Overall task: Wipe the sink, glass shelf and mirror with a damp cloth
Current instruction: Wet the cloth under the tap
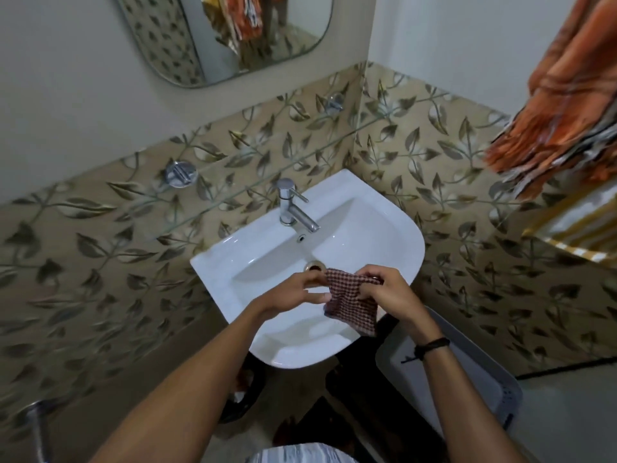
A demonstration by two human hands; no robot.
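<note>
Left hand (293, 292) pinches one edge of the small maroon-and-white checked cloth (350, 307); right hand (390, 290) clutches the opposite top corner. Cloth hangs between them, over the white ceramic sink (377, 225). Looks light and limp: probably best wadded in the palm, not held by a corner.

No readable text, labels, brands, numbers or signs anywhere in view.
</note>
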